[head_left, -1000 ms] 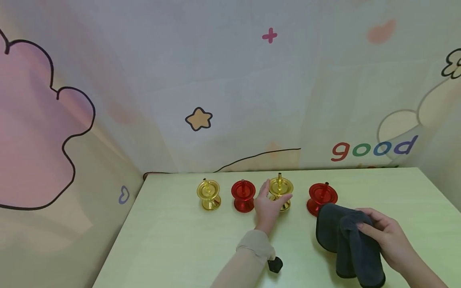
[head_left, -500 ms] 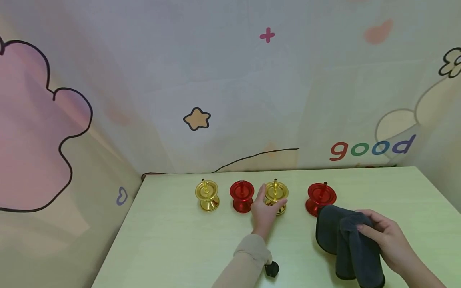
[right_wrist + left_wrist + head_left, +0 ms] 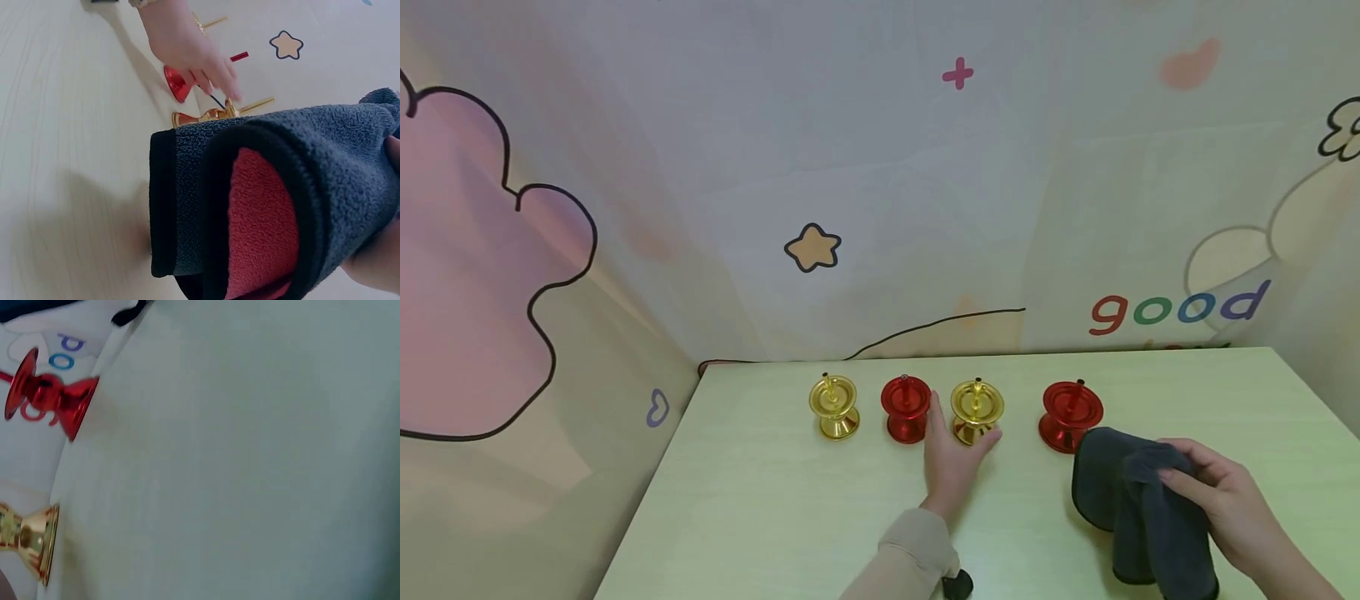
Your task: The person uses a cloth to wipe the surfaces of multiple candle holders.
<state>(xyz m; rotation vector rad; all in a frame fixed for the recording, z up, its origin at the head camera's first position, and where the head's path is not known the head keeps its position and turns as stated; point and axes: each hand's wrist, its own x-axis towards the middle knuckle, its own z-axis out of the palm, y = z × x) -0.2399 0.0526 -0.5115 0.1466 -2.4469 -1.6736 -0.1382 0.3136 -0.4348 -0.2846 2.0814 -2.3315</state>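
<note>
My left hand (image 3: 952,467) is spread just in front of a gold candle holder (image 3: 977,403), thumb and fingers apart at its near side. The holder stands upright on the table, a short spike rising from its dish. Close to the left fingertips is a red candle holder (image 3: 906,398). In the right wrist view, the left hand (image 3: 187,50) reaches above the holders with its fingers extended. My right hand (image 3: 1232,500) pinches a folded dark grey cloth (image 3: 1150,508), which hangs down and shows a red inner side (image 3: 262,225) in the right wrist view.
Another gold candle holder (image 3: 834,404) stands at the row's left end. A second red one (image 3: 1071,412) stands at the right, just behind the cloth. The pale table (image 3: 737,500) meets a printed wall covering (image 3: 880,208) at the back.
The gold candle holder has come down and slightly left, onto the table. My left hand has let it go and drawn back toward me. The cloth has shifted a little right.
</note>
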